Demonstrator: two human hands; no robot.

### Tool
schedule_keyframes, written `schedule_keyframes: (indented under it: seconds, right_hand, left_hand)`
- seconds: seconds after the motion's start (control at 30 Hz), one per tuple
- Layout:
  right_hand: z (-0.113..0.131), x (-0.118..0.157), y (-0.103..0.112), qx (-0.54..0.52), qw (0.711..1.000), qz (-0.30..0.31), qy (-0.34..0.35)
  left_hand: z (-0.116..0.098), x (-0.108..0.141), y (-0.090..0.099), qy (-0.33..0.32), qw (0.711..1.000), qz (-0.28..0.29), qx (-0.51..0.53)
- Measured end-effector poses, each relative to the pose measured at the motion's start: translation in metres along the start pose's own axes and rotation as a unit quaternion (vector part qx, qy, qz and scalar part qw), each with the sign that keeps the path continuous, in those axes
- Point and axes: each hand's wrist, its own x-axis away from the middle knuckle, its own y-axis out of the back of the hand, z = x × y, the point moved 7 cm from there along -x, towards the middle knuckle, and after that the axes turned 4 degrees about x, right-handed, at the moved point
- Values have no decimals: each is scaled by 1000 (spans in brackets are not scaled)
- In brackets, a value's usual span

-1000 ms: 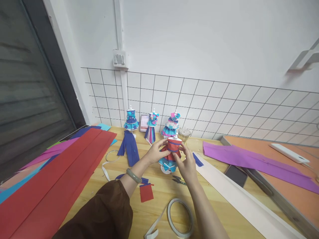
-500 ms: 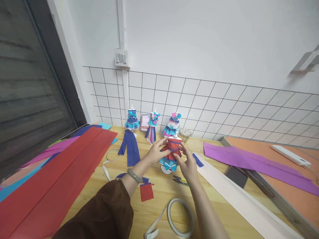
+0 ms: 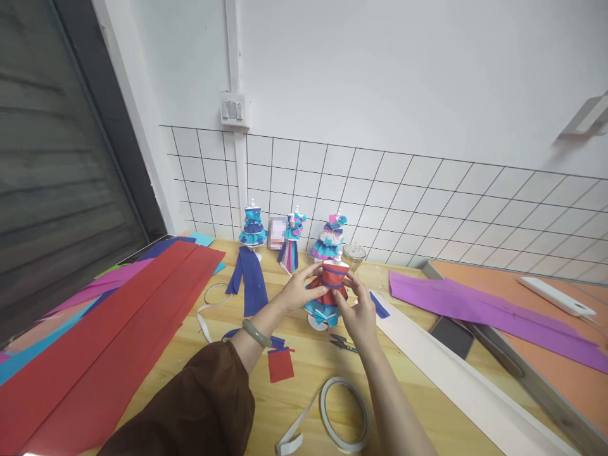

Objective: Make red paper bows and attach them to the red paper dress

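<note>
A small dress form (image 3: pixel 334 277) in a red bodice with blue bands and a red-over-light-blue skirt stands on its white base, tilted slightly. My left hand (image 3: pixel 300 290) grips its left side at the waist, thumb across the front. From the right, my right hand (image 3: pixel 357 305) closes on the same dress form, with thumb and fingers at the waist. A light-blue bow sits low on the skirt front. Just below lie the scissors (image 3: pixel 342 343), partly behind my right wrist. A red crepe paper square (image 3: pixel 281 365) rests nearer to me.
Three other dressed forms (image 3: pixel 253 227) stand along the wall grid, beside a clear cup (image 3: pixel 354 254). A tape roll (image 3: pixel 323 415) lies in front. Red crepe paper (image 3: pixel 114 335) covers the left; white paper (image 3: pixel 456 373), purple paper (image 3: pixel 475 310) and a phone (image 3: pixel 451 337) lie right.
My right thumb has shifted slightly up and inward at the dress form's waist. The whole view has moved a little; otherwise the hands keep their hold.
</note>
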Motion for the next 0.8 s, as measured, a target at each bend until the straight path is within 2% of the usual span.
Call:
schedule_keyframes:
  seconds: [0.27, 0.57, 0.8]
  right_hand:
    - [2, -2, 0, 5, 1000, -2, -2]
    - [3, -1, -3, -7, 999, 37, 16]
    - [5, -2, -2, 6, 1000, 7, 13]
  left_hand:
    - [-10, 0, -2, -13, 997, -24, -70]
    - [-11, 3, 1, -19, 992, -49, -110]
    - [-11, 3, -1, -17, 994, -45, -101]
